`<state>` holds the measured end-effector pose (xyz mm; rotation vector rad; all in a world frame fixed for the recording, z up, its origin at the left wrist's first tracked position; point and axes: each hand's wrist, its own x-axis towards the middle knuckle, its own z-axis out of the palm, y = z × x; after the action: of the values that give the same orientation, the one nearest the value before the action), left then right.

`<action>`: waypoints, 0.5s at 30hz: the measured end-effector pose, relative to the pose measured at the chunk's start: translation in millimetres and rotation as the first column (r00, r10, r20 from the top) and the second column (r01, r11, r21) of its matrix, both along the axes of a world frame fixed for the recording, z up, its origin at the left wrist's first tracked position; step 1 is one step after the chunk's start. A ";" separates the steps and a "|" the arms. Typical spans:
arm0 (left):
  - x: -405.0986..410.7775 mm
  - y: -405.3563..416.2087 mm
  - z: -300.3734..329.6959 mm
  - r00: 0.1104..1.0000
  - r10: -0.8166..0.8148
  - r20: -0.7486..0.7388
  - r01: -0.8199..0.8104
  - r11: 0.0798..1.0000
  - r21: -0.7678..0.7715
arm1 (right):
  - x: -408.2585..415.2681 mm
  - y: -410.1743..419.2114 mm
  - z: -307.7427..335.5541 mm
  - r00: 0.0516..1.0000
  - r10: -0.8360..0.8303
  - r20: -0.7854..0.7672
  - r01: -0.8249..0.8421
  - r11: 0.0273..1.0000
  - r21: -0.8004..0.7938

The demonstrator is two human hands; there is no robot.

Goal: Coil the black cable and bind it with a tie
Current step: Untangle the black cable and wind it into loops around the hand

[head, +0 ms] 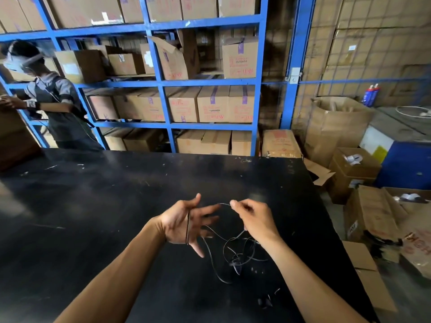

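Observation:
A thin black cable (229,252) lies in loose tangled loops on the black table (116,206), between my two forearms. My left hand (186,223) is held palm up with fingers spread, and a turn of the cable runs across its palm. My right hand (250,216) is just to the right, thumb and forefinger pinched on a strand of the cable that stretches toward the left hand. A small dark piece (264,301), maybe a plug or tie, lies near the table's front edge; I cannot tell which.
Blue shelving (161,82) full of cardboard boxes stands behind the table. Another person (53,101) stands at the far left. Open cartons (373,213) crowd the floor off the table's right edge.

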<state>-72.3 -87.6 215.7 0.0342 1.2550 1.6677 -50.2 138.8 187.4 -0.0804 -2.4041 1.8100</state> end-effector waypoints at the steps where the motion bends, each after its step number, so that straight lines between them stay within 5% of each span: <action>1: -1.4 -2.1 0.9 0.997 0.082 -0.002 -0.082 0.996 0.040 | 4.1 -1.2 -1.5 1.000 0.023 -0.012 -0.024 0.999 -0.029; 6: -11.1 -14.5 8.0 0.915 0.404 0.016 -0.391 0.872 0.295 | 33.7 -11.1 -13.5 0.980 0.198 -0.009 -0.194 0.948 -0.254; 11: -17.9 -20.8 22.1 0.852 0.522 -0.044 -0.411 0.718 0.562 | 59.2 -28.1 -31.1 0.923 0.384 0.007 -0.356 0.862 -0.362; 15: -23.0 -25.0 41.5 0.870 0.478 -0.118 -0.290 0.691 0.662 | 62.5 -31.6 -53.7 0.902 0.415 0.122 -0.342 0.857 -0.386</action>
<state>-95.3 -112.5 257.1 0.4611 0.8727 2.4834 12.2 107.2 133.7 0.2059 -2.3078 2.5215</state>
